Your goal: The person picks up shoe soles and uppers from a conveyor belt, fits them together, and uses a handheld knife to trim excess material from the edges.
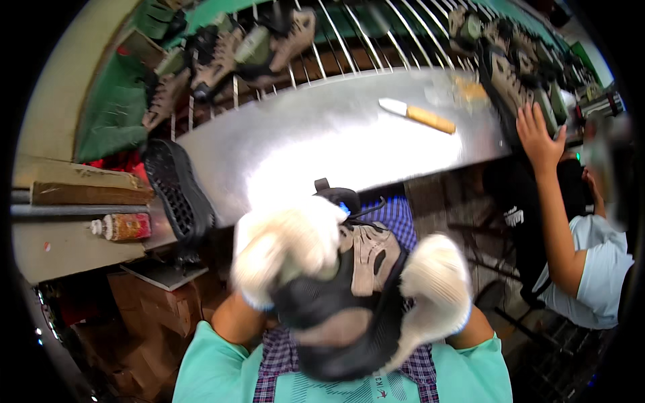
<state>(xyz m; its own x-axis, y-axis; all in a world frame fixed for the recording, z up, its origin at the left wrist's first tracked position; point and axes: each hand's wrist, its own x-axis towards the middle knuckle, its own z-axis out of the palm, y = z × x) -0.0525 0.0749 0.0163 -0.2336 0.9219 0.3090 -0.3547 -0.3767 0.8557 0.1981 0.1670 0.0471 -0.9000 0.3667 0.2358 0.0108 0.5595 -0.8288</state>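
Close to my chest, between my hands, is a black and beige shoe [377,258] with a black sole. My left hand [289,242], in a white knit glove, has its fingers curled over the shoe's left side and grips it. My right hand [437,289], gloved the same way, is wrapped against the sole on the other side. The lower part of the shoe is blurred. A black lace end sticks out at its top. Beyond my hands, a knife [420,117] with a wooden handle and pale blade lies on the metal worktop [269,144].
A black shoe sole [180,191] leans at the worktop's left end, beside a small bottle [122,227]. Several shoes stand on the metal bar rack [363,40] behind. On the right, a co-worker's hand [539,134] touches a beige shoe [505,84]. Cardboard boxes [164,305] sit below left.
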